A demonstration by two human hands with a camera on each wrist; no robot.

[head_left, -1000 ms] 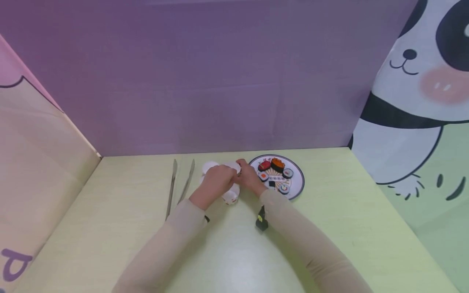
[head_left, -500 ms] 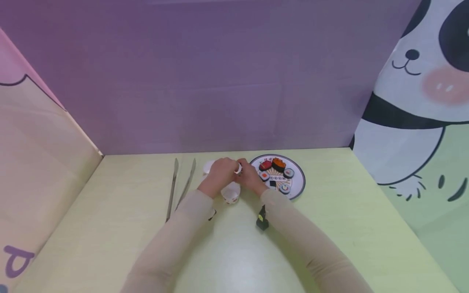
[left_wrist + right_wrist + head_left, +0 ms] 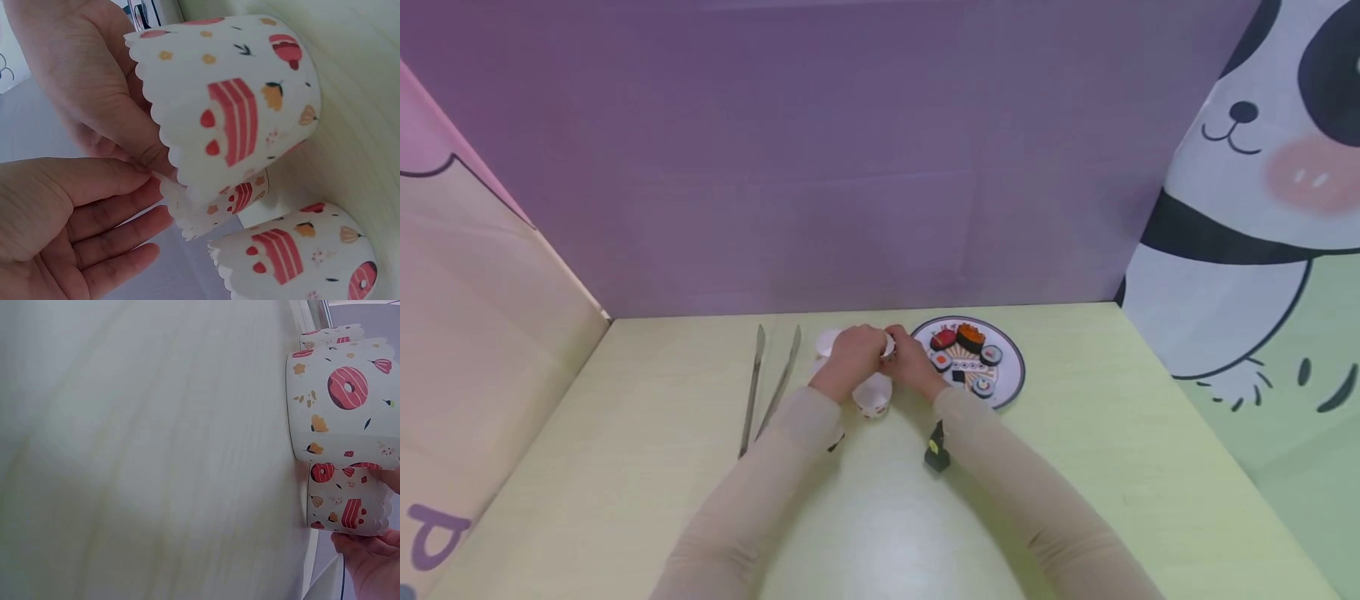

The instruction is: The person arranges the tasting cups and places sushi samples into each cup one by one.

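Observation:
Both hands meet at a white paper baking cup [image 3: 889,346] with pink cake prints. My left hand [image 3: 856,354] pinches its scalloped rim between thumb and forefinger, the other fingers stretched out in the left wrist view. From the other side my right hand [image 3: 913,363] grips the same cup, its thumb at the rim. Another baking cup [image 3: 873,398] stands just in front of the hands, and a third cup [image 3: 828,342] is partly hidden behind the left hand. In the right wrist view the held cup [image 3: 350,499] stands upright beyond the front cup [image 3: 350,403].
A round plate [image 3: 1019,371] with a dark rim and several sushi pieces lies close to the right hand. Two long metal knives [image 3: 752,392] lie left of the cups. A purple backdrop [image 3: 850,208] rises behind the pale table [image 3: 662,400].
My left hand has shifted slightly right and away, exposing more of the front cup and covering more of the left one. My right hand keeps its place; the last half second shows almost no motion.

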